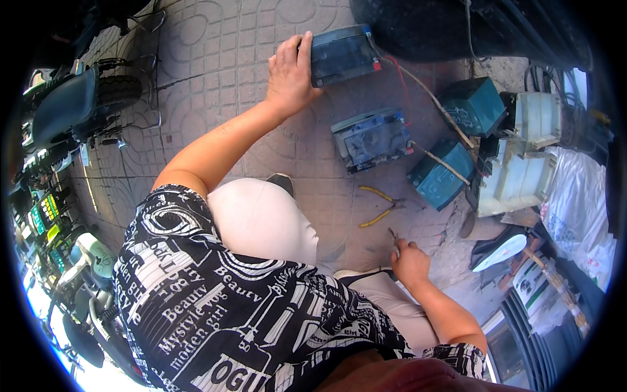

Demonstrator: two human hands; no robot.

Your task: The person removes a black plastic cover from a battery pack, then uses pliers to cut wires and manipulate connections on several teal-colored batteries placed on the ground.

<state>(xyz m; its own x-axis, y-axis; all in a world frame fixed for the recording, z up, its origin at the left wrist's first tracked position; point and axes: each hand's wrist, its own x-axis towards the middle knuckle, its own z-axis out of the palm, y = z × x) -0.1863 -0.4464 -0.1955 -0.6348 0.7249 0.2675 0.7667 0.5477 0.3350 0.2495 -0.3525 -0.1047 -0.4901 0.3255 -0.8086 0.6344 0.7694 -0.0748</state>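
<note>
Battery (346,57), a dark-blue plastic box, sits on reddish-grey patterned paving (215,85), its left end grasped by my left hand (292,73), presumably for steadiness; my right hand (411,262) pinches a thin, unclear dark item (392,233) near splayed yellow-handled metal pliers (380,193).

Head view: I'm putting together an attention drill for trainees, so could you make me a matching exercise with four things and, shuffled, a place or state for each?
Column one
1. Left hand
2. Right hand
3. Pliers
4. Plastic bag

Column two
A. Lying on the paving, yellow handles spread
B. Touching the left end of the upper dark battery
C. Whitish, near the picture's right edge
D. Closed around a slim tool

Right pairs: 1-B, 2-D, 3-A, 4-C
</note>
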